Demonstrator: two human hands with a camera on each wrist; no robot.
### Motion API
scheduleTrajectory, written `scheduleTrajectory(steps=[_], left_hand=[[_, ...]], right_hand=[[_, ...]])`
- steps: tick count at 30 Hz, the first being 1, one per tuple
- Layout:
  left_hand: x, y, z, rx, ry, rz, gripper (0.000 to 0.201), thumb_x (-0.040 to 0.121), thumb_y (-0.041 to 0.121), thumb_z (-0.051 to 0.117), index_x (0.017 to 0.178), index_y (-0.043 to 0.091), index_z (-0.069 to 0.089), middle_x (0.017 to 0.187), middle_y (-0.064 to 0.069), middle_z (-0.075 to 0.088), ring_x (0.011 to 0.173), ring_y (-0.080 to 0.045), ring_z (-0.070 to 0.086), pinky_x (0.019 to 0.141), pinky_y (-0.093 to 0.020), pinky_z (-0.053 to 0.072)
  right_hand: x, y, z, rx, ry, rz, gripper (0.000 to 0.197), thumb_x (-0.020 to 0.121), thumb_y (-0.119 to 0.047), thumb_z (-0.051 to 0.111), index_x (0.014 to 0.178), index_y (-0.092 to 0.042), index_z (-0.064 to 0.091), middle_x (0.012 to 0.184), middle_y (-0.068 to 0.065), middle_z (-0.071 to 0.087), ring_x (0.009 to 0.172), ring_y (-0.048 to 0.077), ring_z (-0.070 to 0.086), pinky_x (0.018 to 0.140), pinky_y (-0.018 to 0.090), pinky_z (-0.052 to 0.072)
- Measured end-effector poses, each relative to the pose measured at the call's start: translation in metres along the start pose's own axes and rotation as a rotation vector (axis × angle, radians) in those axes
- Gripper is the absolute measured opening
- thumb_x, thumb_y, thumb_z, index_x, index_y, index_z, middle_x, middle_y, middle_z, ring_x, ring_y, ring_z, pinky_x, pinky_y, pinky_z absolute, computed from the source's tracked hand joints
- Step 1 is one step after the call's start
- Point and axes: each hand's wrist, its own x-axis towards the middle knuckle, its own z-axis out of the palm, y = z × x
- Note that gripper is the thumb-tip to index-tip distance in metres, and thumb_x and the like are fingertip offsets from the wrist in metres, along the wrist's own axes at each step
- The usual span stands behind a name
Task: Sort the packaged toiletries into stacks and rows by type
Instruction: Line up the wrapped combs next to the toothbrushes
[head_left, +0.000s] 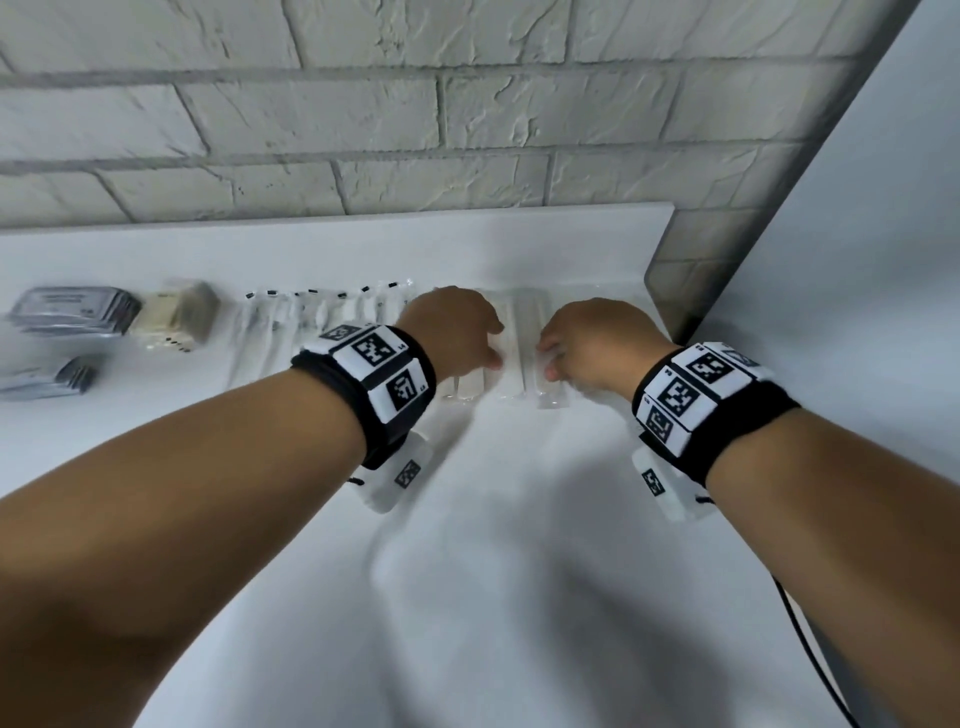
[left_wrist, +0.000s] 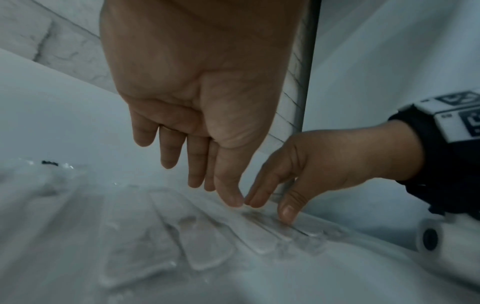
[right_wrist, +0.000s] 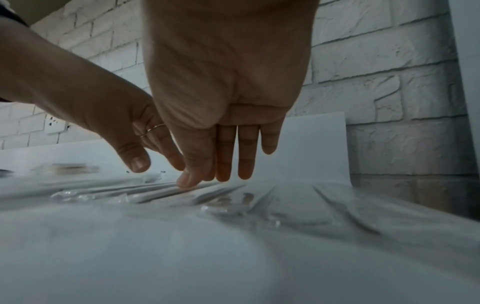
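Near the far right corner of the white tabletop (head_left: 519, 519), both hands are down on a row of flat clear-wrapped white packets (head_left: 522, 353) lying side by side, long sides touching. Left hand (head_left: 457, 332) has a loose, wide grip: fingers straight and pointing down, thumb tip close over one packet, nothing curled round anything. Whether that thumb actually touches the wrap, I can't tell. Right hand (head_left: 597, 343) is pretty much the same, fingers straight and together, thumb tip pressed on the clear wrap at the near end of the row. The two hands nearly meet, fingertips just beside each other over the same packets.

Further left along the far edge there's a row of long clear sleeves with small black tabs (head_left: 322, 322), then a beige stack of packets (head_left: 176, 317), then a grey stack of sachets (head_left: 72, 312) close to the left edge, with another grey stack (head_left: 52, 376) just in front of it. Everything's blurry, so no labels are readable. White brick wall (head_left: 363, 104) runs behind the tabletop.
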Motion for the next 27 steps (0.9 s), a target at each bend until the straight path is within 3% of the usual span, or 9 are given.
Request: scheduleTrajectory(steps=[4, 7, 10, 13, 16, 20, 23, 27], left_hand=[[-0.007, -0.011, 0.000, 0.066, -0.054, -0.031, 0.056, 0.081, 0.050, 0.066, 0.133, 0.034, 0.053, 0.136, 0.011, 0.052, 0.130, -0.017, 0.042, 0.104, -0.031, 0.033], [-0.009, -0.007, 0.006, 0.052, -0.043, -0.036, 0.054, 0.079, 0.049, 0.068, 0.130, 0.035, 0.055, 0.127, 0.011, 0.059, 0.124, -0.017, 0.049, 0.102, -0.030, 0.034], [-0.009, -0.004, 0.008, 0.050, -0.023, -0.027, 0.053, 0.081, 0.049, 0.066, 0.131, 0.036, 0.055, 0.129, 0.009, 0.057, 0.125, -0.019, 0.048, 0.103, -0.031, 0.033], [-0.010, -0.007, 0.006, 0.035, -0.028, -0.032, 0.056, 0.082, 0.050, 0.065, 0.135, 0.037, 0.051, 0.136, 0.009, 0.052, 0.130, -0.019, 0.043, 0.103, -0.031, 0.034], [-0.011, -0.016, 0.000, 0.074, -0.043, -0.058, 0.056, 0.088, 0.046, 0.060, 0.140, 0.033, 0.044, 0.146, 0.005, 0.043, 0.137, -0.021, 0.036, 0.110, -0.034, 0.028], [-0.016, -0.026, 0.003, 0.157, -0.071, -0.093, 0.053, 0.089, 0.045, 0.059, 0.138, 0.029, 0.049, 0.139, 0.001, 0.050, 0.133, -0.026, 0.040, 0.110, -0.036, 0.028], [-0.016, -0.028, 0.007, 0.150, -0.082, -0.092, 0.053, 0.089, 0.046, 0.059, 0.139, 0.030, 0.048, 0.139, 0.002, 0.050, 0.134, -0.025, 0.040, 0.111, -0.036, 0.028], [-0.015, -0.029, 0.009, 0.124, -0.095, -0.107, 0.057, 0.087, 0.051, 0.058, 0.140, 0.036, 0.044, 0.145, 0.003, 0.044, 0.139, -0.028, 0.033, 0.110, -0.038, 0.031]], right_hand=[[0.001, 0.002, -0.006, -0.009, -0.015, 0.032, 0.032, 0.083, -0.026, 0.066, 0.115, -0.033, 0.066, 0.116, -0.018, 0.066, 0.109, 0.011, 0.058, 0.089, 0.027, 0.045], [0.000, -0.001, -0.004, -0.043, -0.039, 0.031, 0.034, 0.083, -0.027, 0.066, 0.116, -0.034, 0.066, 0.116, -0.017, 0.067, 0.111, 0.014, 0.058, 0.089, 0.029, 0.045], [-0.001, -0.001, -0.001, -0.064, -0.036, 0.023, 0.035, 0.081, -0.030, 0.069, 0.116, -0.034, 0.067, 0.122, -0.013, 0.064, 0.114, 0.019, 0.057, 0.092, 0.033, 0.046], [-0.003, 0.002, -0.001, -0.020, -0.014, 0.025, 0.035, 0.084, -0.029, 0.066, 0.118, -0.033, 0.066, 0.122, -0.016, 0.063, 0.114, 0.015, 0.057, 0.094, 0.031, 0.045], [-0.007, 0.016, -0.009, 0.001, 0.049, 0.036, 0.031, 0.088, -0.031, 0.061, 0.118, -0.031, 0.066, 0.134, -0.011, 0.057, 0.121, 0.018, 0.053, 0.100, 0.032, 0.042], [-0.014, 0.042, -0.022, -0.009, 0.040, 0.154, 0.035, 0.090, -0.031, 0.060, 0.125, -0.027, 0.062, 0.141, -0.004, 0.052, 0.126, 0.023, 0.049, 0.106, 0.035, 0.039], [-0.023, 0.055, -0.025, -0.050, -0.031, 0.230, 0.037, 0.089, -0.026, 0.062, 0.126, -0.028, 0.062, 0.141, -0.002, 0.052, 0.125, 0.025, 0.050, 0.104, 0.036, 0.041], [-0.033, 0.055, -0.023, -0.164, -0.144, 0.219, 0.034, 0.087, -0.023, 0.065, 0.120, -0.020, 0.065, 0.127, 0.006, 0.060, 0.111, 0.028, 0.058, 0.096, 0.038, 0.048]])
